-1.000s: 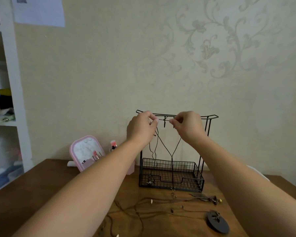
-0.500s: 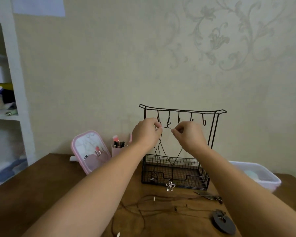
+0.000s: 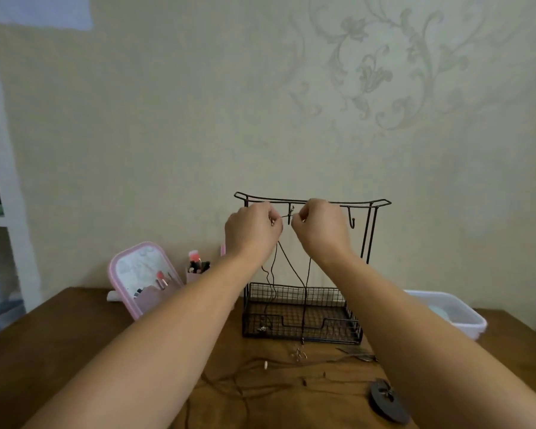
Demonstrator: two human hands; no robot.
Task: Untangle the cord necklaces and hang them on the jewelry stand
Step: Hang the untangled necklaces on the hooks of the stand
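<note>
While white shelving (image 3: 3, 181) fills the left edge of the frame, a pink-framed mirror (image 3: 144, 277) leans at the lower left of the wooden counter (image 3: 59, 351), with a small pink cup of lipsticks and brushes (image 3: 196, 269) just to its right. At centre, the left hand (image 3: 252, 232) has its grip pinched on one end of a dark cord necklace (image 3: 291, 267), held up at a hook under the top bar of the black wire jewelry stand (image 3: 370, 230). Right of that hook, the right hand (image 3: 321, 232) pinches the other end. Both forearms cross the view and hide parts of the stand's sides. The cord drops in front of the mesh basket to a small metal pendant (image 3: 299, 354) at the counter. More tangled cords (image 3: 260, 382) lie below, a dark round disc (image 3: 387, 400) sits at the lower right, and a clear plastic tub (image 3: 455, 314) stands at the right.
</note>
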